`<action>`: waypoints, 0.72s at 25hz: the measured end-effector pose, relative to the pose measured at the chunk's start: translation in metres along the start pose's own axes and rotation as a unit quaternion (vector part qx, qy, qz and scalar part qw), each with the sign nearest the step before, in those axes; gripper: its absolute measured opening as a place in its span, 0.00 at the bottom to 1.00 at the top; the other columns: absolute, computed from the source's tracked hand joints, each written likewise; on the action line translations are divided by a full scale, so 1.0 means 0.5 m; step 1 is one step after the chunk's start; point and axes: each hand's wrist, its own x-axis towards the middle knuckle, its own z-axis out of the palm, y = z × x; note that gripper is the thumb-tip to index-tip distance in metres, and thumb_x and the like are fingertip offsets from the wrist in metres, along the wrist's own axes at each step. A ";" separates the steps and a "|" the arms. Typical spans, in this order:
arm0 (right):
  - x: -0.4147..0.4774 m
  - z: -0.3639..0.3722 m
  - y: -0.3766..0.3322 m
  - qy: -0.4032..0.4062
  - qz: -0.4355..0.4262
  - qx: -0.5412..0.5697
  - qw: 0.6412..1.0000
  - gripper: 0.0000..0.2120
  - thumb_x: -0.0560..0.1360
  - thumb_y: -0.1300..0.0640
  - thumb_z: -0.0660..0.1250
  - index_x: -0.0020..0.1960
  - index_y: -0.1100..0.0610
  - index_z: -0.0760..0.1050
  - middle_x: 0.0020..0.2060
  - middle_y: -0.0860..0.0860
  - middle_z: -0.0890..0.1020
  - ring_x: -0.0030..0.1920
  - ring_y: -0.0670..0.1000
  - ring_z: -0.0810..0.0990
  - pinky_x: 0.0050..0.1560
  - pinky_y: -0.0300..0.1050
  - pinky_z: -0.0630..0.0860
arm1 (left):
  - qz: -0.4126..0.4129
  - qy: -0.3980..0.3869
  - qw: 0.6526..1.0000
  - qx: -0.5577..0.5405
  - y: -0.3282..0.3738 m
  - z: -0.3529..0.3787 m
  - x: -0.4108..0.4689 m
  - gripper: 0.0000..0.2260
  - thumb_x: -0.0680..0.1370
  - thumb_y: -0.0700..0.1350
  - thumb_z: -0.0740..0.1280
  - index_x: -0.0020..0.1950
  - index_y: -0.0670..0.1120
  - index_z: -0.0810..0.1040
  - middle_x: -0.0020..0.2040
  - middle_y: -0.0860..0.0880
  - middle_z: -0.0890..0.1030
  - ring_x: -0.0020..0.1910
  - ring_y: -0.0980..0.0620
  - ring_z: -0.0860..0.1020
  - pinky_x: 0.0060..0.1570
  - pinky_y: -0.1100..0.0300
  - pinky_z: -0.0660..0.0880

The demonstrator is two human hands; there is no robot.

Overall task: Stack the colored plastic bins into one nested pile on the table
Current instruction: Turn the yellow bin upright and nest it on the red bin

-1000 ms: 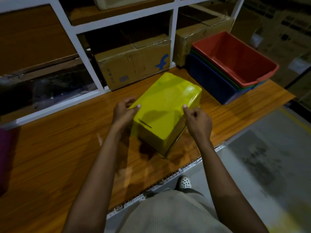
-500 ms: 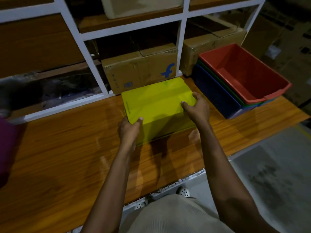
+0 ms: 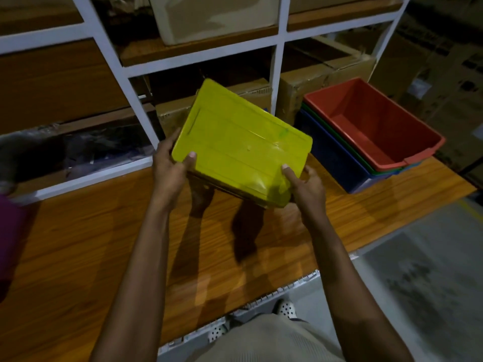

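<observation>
Both hands held one thing: the left hand gripped the near-left corner and the right hand the near-right corner of a yellow rectangular plastic bin, thumbs pressed on its flat underside, which faced the camera. The bin was in the air above the brown wooden table, tilted, its opening turned away and down. To the right, at the far right of the table, stood a nested pile: a red plastic bin on top, a thin green rim below it, a dark blue plastic bin outermost. By my judgement the chief risk was orientation: unless turned open side up, the yellow bin would cap the red one and not nest. A corner grip on smooth plastic might also slip during the turn, and a skewed descent could jam against the red rim. Count: one yellow, one red, one green, one blue bin; two hands; at least three brown cardboard boxes on the white-framed shelving behind.
</observation>
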 end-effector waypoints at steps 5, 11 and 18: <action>-0.061 0.027 -0.009 -0.004 0.000 0.095 0.995 0.33 0.66 0.19 0.69 0.55 0.44 0.72 0.52 0.50 0.82 0.54 0.57 0.85 0.51 0.70 0.85 | 0.103 0.006 0.994 0.018 0.101 0.004 0.076 0.17 0.82 0.46 0.71 0.71 0.47 0.77 0.68 0.46 0.80 0.64 0.47 0.81 0.52 0.63 0.82; -0.012 -0.059 -0.065 -0.029 0.112 0.337 0.934 0.29 0.78 0.23 0.57 0.44 0.50 0.74 0.36 0.46 0.83 0.45 0.57 0.82 0.52 0.77 0.81 | 0.061 0.016 0.998 -0.027 0.057 -0.006 0.040 0.17 0.78 0.31 0.70 0.61 0.49 0.78 0.60 0.52 0.81 0.58 0.57 0.81 0.55 0.55 0.81; 0.000 -0.059 -0.041 -0.018 0.003 0.251 0.968 0.34 0.72 0.34 0.77 0.74 0.45 0.77 0.70 0.56 0.81 0.61 0.60 0.85 0.45 0.59 0.86 | -0.057 -0.017 0.995 -0.083 0.037 0.002 -0.018 0.15 0.71 0.36 0.61 0.51 0.51 0.79 0.53 0.49 0.82 0.61 0.38 0.79 0.44 0.53 0.74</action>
